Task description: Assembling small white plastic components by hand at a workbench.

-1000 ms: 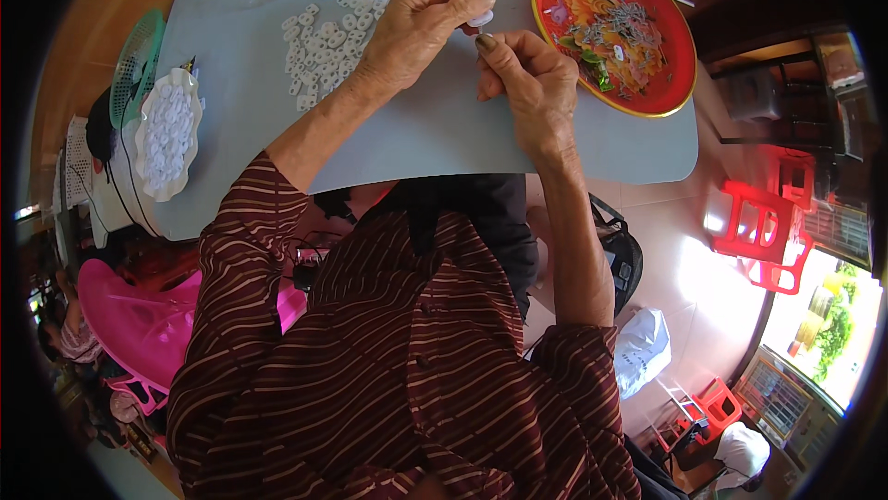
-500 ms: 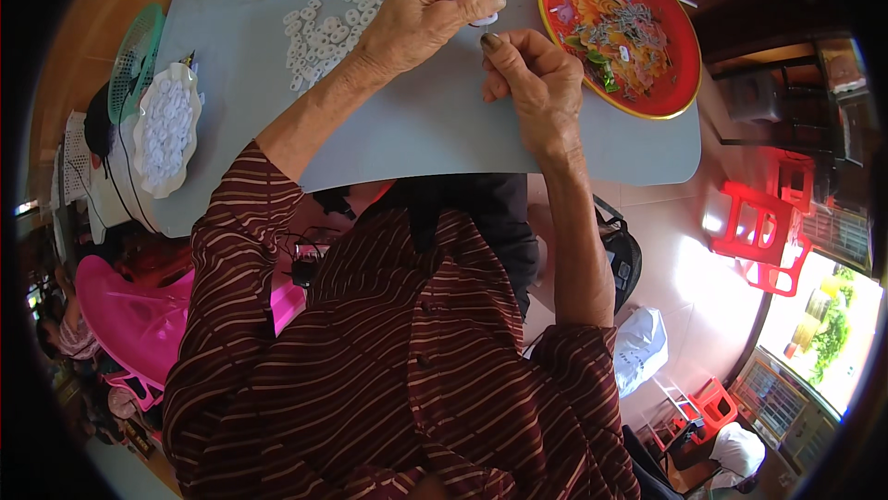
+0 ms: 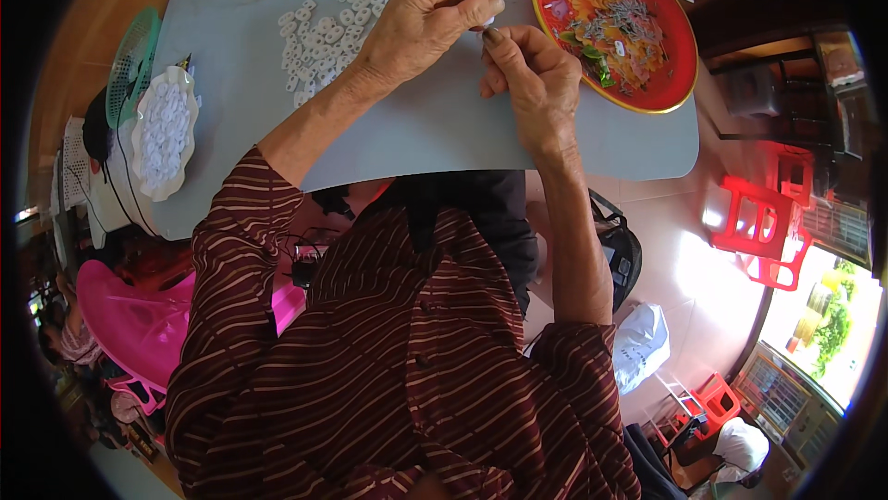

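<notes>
My left hand (image 3: 435,24) pinches a small white plastic piece (image 3: 489,22) between thumb and fingertips, above the grey table. Just below it, my right hand (image 3: 532,65) is closed, its thumb tip pressed against the forefinger right by the piece. Whatever those right fingers grip is too small and covered to make out. Left of my hands, many loose white oval pieces with dark holes (image 3: 326,37) lie spread over the table. Beside my right hand stands a round red tray (image 3: 684,65) with a gold rim and flower print, strewn with small grey metal parts (image 3: 634,19) and one white piece (image 3: 620,48).
At the table's left edge a scalloped white dish (image 3: 190,139) is heaped with white pieces, near a green fan (image 3: 134,65). A pink chair (image 3: 129,315) stands lower left. Red stools (image 3: 754,213), a black bag (image 3: 622,255) and a white plastic bag (image 3: 641,347) are right.
My hands have come closer together, so the white piece now sits right at the right thumb tip. The view has shifted slightly.
</notes>
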`<act>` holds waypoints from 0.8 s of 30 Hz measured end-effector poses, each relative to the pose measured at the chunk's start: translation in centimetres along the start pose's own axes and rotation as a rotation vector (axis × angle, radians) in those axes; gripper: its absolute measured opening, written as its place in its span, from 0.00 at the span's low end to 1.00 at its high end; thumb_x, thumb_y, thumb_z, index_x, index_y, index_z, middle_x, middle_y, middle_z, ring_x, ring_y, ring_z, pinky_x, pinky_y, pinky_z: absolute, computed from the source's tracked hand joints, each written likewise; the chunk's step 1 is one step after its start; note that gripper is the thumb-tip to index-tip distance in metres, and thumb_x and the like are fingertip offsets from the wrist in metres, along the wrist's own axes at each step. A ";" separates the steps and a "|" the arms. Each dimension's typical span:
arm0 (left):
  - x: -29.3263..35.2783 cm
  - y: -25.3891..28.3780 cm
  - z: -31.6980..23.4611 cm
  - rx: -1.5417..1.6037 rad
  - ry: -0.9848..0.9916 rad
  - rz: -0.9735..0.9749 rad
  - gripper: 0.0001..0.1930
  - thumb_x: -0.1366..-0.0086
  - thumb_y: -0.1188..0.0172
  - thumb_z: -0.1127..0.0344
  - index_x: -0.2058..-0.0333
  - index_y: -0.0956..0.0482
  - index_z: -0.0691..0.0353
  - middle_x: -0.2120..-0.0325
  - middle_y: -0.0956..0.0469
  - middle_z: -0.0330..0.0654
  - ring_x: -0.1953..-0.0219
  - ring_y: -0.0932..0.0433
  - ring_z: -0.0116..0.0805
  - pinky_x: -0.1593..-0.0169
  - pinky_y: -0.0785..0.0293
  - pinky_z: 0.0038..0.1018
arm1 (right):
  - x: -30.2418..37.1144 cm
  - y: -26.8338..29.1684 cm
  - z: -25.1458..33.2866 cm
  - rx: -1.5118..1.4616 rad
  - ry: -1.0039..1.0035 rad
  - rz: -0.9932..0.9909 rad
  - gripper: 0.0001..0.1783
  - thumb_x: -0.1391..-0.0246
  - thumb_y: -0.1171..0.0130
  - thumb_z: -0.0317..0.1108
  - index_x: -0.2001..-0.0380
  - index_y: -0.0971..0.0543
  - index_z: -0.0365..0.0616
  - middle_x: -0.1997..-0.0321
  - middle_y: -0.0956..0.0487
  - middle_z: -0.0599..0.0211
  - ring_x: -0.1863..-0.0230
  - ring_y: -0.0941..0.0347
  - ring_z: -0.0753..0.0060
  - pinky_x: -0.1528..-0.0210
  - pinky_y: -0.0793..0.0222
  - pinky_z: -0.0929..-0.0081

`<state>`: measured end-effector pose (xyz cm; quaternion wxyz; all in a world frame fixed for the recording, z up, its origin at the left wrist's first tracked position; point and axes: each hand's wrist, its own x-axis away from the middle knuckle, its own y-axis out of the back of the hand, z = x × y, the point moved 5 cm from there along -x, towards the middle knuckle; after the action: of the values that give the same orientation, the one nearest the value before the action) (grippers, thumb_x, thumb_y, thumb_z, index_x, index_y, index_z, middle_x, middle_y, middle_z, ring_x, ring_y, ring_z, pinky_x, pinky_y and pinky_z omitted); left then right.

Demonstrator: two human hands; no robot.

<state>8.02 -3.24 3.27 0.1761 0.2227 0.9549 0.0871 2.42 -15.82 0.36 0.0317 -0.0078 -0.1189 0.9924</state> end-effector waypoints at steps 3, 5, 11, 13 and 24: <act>0.2 -0.1 -0.2 -0.021 -0.013 -0.017 0.13 0.36 0.45 0.59 0.65 0.23 0.65 0.75 0.27 0.32 0.70 0.30 0.21 0.65 0.32 0.18 | -0.1 0.1 0.0 -0.027 0.028 0.001 0.13 0.45 0.41 0.34 0.73 0.25 0.33 0.82 0.29 0.71 0.83 0.34 0.83 0.79 0.36 0.84; 0.4 0.0 -0.9 -0.020 -0.053 -0.064 0.12 0.35 0.46 0.60 0.68 0.24 0.64 0.78 0.27 0.34 0.73 0.29 0.22 0.67 0.31 0.20 | -0.1 0.2 -0.1 -0.036 0.018 -0.003 0.13 0.45 0.41 0.35 0.73 0.25 0.33 0.82 0.29 0.71 0.83 0.34 0.83 0.79 0.36 0.84; 1.2 0.5 -0.8 -0.182 -0.004 -0.003 0.17 0.35 0.52 0.55 0.73 0.27 0.65 0.82 0.29 0.38 0.77 0.32 0.26 0.71 0.33 0.25 | 0.0 0.2 0.1 -0.018 0.029 -0.004 0.13 0.44 0.41 0.35 0.73 0.25 0.33 0.82 0.28 0.71 0.83 0.34 0.83 0.79 0.37 0.84; 1.4 0.4 -0.7 -0.175 0.105 0.052 0.18 0.35 0.53 0.54 0.73 0.28 0.65 0.83 0.30 0.38 0.77 0.33 0.25 0.71 0.34 0.25 | 0.0 0.2 0.1 -0.008 0.021 0.005 0.13 0.44 0.42 0.35 0.71 0.25 0.32 0.79 0.28 0.69 0.82 0.36 0.83 0.78 0.35 0.82; 2.1 -0.4 0.2 -0.124 0.139 0.018 0.16 0.34 0.57 0.60 0.69 0.31 0.71 0.77 0.30 0.44 0.75 0.31 0.30 0.68 0.34 0.27 | 0.1 -0.3 0.1 0.079 0.000 0.039 0.12 0.43 0.43 0.35 0.72 0.24 0.33 0.83 0.29 0.72 0.83 0.35 0.84 0.80 0.37 0.84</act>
<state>6.16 -2.61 2.40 0.1220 0.2136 0.9555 0.1628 2.31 -15.57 0.48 0.0125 -0.0087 -0.0796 0.9967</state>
